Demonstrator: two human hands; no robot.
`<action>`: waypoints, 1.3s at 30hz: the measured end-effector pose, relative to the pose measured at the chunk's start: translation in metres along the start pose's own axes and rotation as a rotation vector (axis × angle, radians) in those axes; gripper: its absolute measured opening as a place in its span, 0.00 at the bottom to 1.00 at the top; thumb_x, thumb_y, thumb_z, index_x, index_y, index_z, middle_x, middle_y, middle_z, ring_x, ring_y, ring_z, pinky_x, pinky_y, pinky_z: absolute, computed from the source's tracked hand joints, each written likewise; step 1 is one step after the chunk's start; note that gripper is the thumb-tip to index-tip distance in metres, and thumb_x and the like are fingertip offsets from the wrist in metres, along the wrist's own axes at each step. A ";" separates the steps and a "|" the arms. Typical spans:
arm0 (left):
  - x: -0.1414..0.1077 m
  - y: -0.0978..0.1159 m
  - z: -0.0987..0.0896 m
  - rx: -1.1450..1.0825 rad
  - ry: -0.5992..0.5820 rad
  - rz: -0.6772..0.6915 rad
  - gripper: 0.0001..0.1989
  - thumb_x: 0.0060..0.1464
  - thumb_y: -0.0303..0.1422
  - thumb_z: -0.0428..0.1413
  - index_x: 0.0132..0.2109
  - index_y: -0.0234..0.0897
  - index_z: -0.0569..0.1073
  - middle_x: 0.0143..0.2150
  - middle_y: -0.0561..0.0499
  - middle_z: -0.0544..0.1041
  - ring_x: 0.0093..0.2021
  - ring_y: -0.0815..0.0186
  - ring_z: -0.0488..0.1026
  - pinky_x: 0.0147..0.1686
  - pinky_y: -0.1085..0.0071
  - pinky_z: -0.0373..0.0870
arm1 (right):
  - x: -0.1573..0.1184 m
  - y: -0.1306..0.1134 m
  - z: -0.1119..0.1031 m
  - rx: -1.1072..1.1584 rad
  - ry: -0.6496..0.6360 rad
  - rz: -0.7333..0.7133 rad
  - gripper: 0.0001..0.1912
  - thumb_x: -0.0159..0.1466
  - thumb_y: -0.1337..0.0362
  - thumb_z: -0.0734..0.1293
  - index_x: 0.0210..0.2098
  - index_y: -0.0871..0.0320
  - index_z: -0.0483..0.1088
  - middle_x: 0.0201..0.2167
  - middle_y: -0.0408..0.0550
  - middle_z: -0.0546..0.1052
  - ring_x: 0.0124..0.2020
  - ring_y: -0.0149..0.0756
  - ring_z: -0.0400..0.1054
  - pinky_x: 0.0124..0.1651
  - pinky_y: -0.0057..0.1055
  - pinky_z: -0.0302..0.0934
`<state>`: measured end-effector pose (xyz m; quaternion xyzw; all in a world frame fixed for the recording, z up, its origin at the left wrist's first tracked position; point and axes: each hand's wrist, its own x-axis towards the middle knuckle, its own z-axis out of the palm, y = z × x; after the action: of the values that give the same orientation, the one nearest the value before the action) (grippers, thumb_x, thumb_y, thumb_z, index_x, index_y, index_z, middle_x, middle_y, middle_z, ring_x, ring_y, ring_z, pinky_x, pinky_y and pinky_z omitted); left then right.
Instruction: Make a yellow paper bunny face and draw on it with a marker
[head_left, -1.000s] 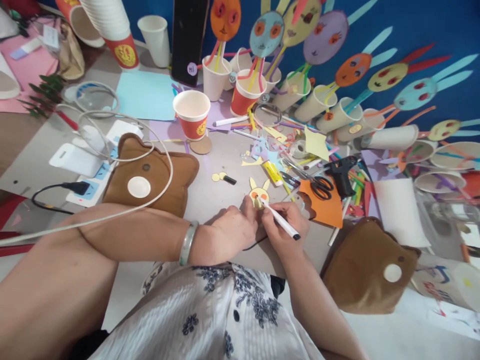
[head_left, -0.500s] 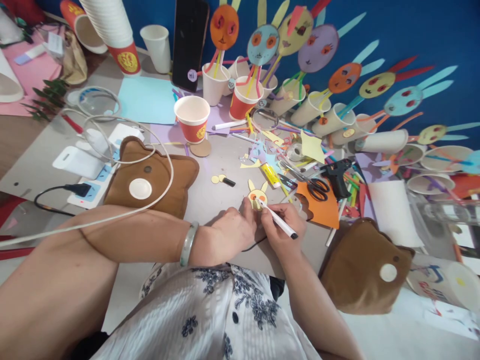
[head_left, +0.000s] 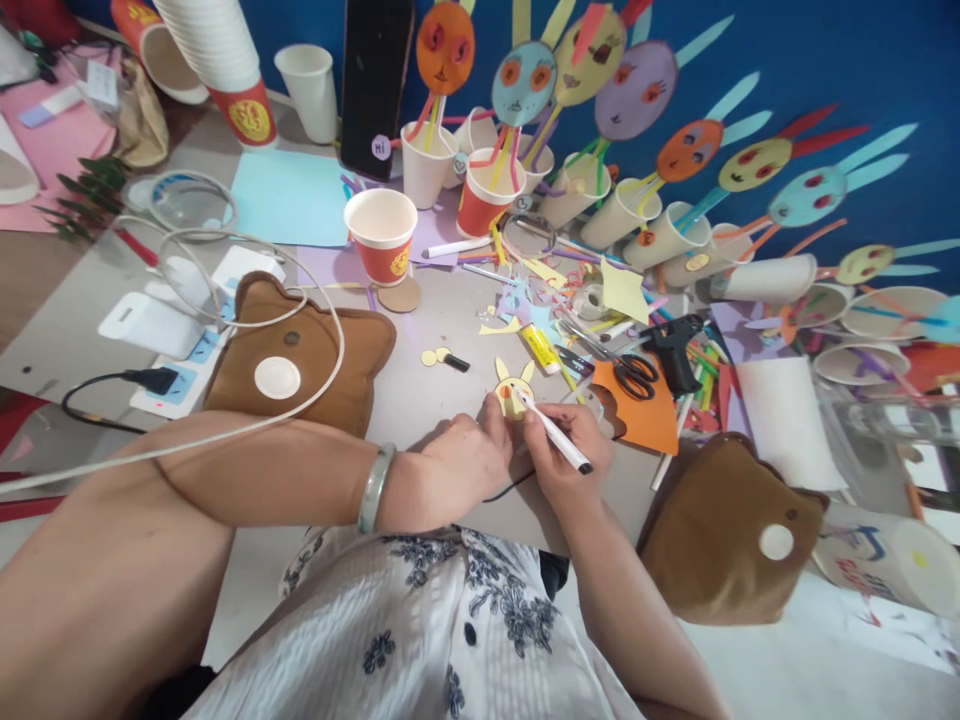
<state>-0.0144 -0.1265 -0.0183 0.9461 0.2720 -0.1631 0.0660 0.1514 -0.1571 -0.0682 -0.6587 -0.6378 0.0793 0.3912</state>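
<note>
A small yellow paper rabbit face (head_left: 513, 399) with two upright ears and orange eye spots lies on the grey table. My left hand (head_left: 466, 462), a pale bangle at its wrist, grips the face's lower left edge with its fingertips. In my right hand (head_left: 571, 462) is a white marker (head_left: 559, 441), pinched like a pen, its tip on the face between the eyes and its dark end towards me. A black marker cap (head_left: 456, 363) lies to the left, beside small yellow paper discs (head_left: 429, 358).
Behind my hands are a yellow glue stick (head_left: 540, 348), scissors (head_left: 626, 368), a glue gun (head_left: 675, 358) and paper scraps. Paper cups with rabbit faces (head_left: 525, 84) line the blue wall. Brown cushions (head_left: 322, 345) flank me; a white cable (head_left: 339, 345) loops over the left one.
The marker tip has shifted slightly over the rabbit face, with the right hand barely moving. The left hand stays in place; the whole view has shifted a little.
</note>
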 end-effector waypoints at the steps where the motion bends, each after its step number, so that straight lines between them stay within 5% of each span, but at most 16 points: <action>1: 0.000 0.000 0.000 -0.001 0.017 0.001 0.30 0.66 0.19 0.46 0.73 0.23 0.60 0.70 0.14 0.61 0.57 0.42 0.80 0.40 0.57 0.84 | 0.000 0.000 0.000 0.006 -0.001 -0.002 0.09 0.66 0.57 0.71 0.38 0.56 0.76 0.28 0.46 0.82 0.24 0.36 0.75 0.27 0.30 0.69; 9: -0.005 -0.004 -0.012 -0.042 0.044 0.025 0.31 0.63 0.16 0.48 0.72 0.24 0.63 0.69 0.18 0.66 0.65 0.41 0.74 0.44 0.59 0.85 | 0.000 -0.001 -0.001 0.023 0.016 -0.085 0.05 0.66 0.60 0.71 0.38 0.55 0.77 0.31 0.47 0.83 0.27 0.36 0.76 0.33 0.33 0.73; 17: -0.006 -0.004 -0.014 0.016 -0.047 0.040 0.31 0.65 0.18 0.42 0.74 0.19 0.57 0.71 0.14 0.60 0.65 0.41 0.74 0.44 0.59 0.84 | 0.004 -0.007 -0.003 0.038 -0.003 -0.064 0.05 0.67 0.61 0.69 0.37 0.55 0.74 0.25 0.43 0.80 0.22 0.33 0.73 0.26 0.29 0.67; 31: -0.007 -0.006 -0.017 -0.050 -0.039 0.015 0.30 0.66 0.18 0.44 0.74 0.23 0.59 0.71 0.16 0.61 0.53 0.50 0.82 0.42 0.59 0.85 | 0.005 -0.008 -0.003 0.048 0.006 -0.080 0.03 0.65 0.63 0.69 0.35 0.55 0.73 0.25 0.42 0.80 0.22 0.33 0.73 0.25 0.28 0.66; 39: -0.009 -0.005 -0.016 0.010 -0.010 0.023 0.30 0.67 0.18 0.44 0.73 0.26 0.60 0.72 0.21 0.62 0.61 0.48 0.78 0.43 0.62 0.85 | 0.004 -0.006 -0.003 0.028 0.033 -0.087 0.02 0.64 0.64 0.69 0.35 0.55 0.72 0.24 0.42 0.80 0.21 0.34 0.73 0.25 0.29 0.66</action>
<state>-0.0198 -0.1235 0.0000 0.9486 0.2600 -0.1686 0.0645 0.1491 -0.1553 -0.0610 -0.6260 -0.6582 0.0605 0.4138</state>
